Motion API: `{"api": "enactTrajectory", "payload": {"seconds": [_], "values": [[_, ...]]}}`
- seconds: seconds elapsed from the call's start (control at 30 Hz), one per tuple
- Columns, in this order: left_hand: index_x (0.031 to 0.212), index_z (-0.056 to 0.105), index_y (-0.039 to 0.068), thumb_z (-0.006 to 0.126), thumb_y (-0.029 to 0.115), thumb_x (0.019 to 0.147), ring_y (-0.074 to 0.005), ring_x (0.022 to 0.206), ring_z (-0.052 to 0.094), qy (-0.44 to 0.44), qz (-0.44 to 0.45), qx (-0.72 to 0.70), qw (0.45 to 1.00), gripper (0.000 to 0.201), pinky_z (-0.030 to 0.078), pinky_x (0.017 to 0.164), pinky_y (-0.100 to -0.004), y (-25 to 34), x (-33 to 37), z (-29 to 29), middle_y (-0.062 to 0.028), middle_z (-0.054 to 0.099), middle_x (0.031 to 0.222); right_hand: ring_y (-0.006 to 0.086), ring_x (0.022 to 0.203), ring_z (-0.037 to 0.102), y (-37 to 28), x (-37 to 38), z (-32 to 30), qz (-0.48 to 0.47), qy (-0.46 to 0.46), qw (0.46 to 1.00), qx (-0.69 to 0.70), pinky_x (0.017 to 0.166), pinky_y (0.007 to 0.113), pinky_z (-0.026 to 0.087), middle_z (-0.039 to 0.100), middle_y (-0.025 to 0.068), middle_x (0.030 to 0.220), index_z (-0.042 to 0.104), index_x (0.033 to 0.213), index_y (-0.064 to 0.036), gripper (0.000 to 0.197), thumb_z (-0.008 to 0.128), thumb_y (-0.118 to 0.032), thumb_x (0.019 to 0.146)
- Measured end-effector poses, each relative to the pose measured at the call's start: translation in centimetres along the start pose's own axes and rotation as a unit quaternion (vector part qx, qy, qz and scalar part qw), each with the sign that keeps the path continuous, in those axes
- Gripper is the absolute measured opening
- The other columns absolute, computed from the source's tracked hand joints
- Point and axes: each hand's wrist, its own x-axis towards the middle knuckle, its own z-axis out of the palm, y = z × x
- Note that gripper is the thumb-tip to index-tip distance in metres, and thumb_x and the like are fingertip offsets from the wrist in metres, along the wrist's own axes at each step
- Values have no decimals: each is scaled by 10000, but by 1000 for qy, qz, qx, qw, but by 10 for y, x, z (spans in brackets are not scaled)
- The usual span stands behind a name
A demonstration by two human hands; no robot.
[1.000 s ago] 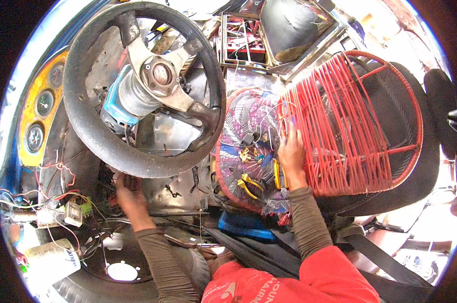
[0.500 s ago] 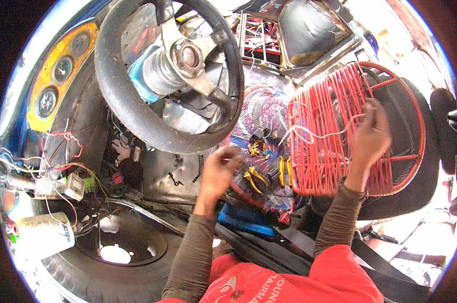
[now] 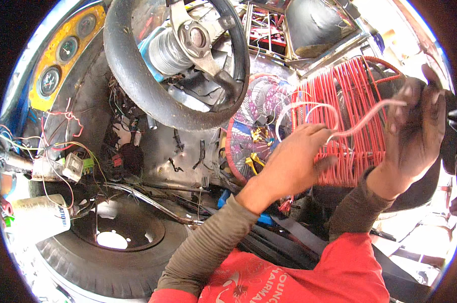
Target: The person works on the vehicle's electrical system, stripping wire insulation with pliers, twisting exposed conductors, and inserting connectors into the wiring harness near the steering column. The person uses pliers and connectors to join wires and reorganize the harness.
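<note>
A thin white wire [image 3: 361,123] runs in a curve between my two hands, over a seat frame wound with red cord [image 3: 342,93]. My left hand [image 3: 296,159] is closed, its curled fingertips on the wire above the cord's near left part. To the right, my right hand [image 3: 415,134] is raised with its palm showing. One end of the wire reaches its thumb side, but motion smears the fingers and I cannot tell if they grip it. More white wire [image 3: 285,112] loops left of the cords. Yellow-handled pliers [image 3: 253,162] lie on the patterned seat [image 3: 251,108], partly hidden by my left hand.
A black steering wheel [image 3: 175,113] stands at the upper left. Beside it is a yellow gauge panel [image 3: 39,96], with loose coloured wires [image 3: 61,118] below. A tyre [image 3: 152,275] and a white tub [image 3: 41,217] lie at the lower left. Small connectors [image 3: 261,135] rest on the patterned seat.
My left hand has moved right, from beside the pliers to the wire above the red cords. The right hand has swung right and turned its palm into view. The view has shifted slightly.
</note>
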Motion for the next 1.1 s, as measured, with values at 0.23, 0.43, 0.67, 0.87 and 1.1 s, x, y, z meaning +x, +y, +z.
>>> {"api": "enactTrajectory", "payload": {"seconds": [0.23,0.43,0.67,0.87,1.1], "values": [[1097,671,26,580,191,1080,-80,744,639,155,-153,-323,921,190,509,661,-245,29,-33,-39,-23,705,893,223,1035,678,46,-10,40,137,-10,990,13,864,343,543,685,185,1221,461,1471,77,657,546,-433,1066],[1089,638,21,622,225,1063,-61,654,588,308,-210,-283,884,207,470,603,-218,85,-91,-75,-4,670,777,188,946,693,53,-92,90,210,-250,940,94,851,315,556,714,129,1151,664,1256,57,627,770,-454,908],[1143,648,2,783,70,910,-116,778,666,351,-394,-5,850,278,536,698,-275,143,-209,-76,-93,703,858,201,791,729,47,-140,152,194,-502,842,25,697,322,542,743,78,887,755,991,-34,173,826,-128,864],[998,722,-42,727,122,944,-147,654,647,568,-322,-149,743,173,546,791,-318,197,-288,-55,-120,715,787,221,757,693,44,-169,191,182,-623,746,151,675,314,513,730,99,874,744,984,-22,225,850,-163,844],[836,513,111,529,292,1047,-140,464,406,666,56,-399,628,278,398,783,-364,238,-348,-30,18,446,565,128,729,663,31,-205,256,412,-574,623,334,655,259,499,693,56,824,715,992,18,212,753,-189,966]]}}
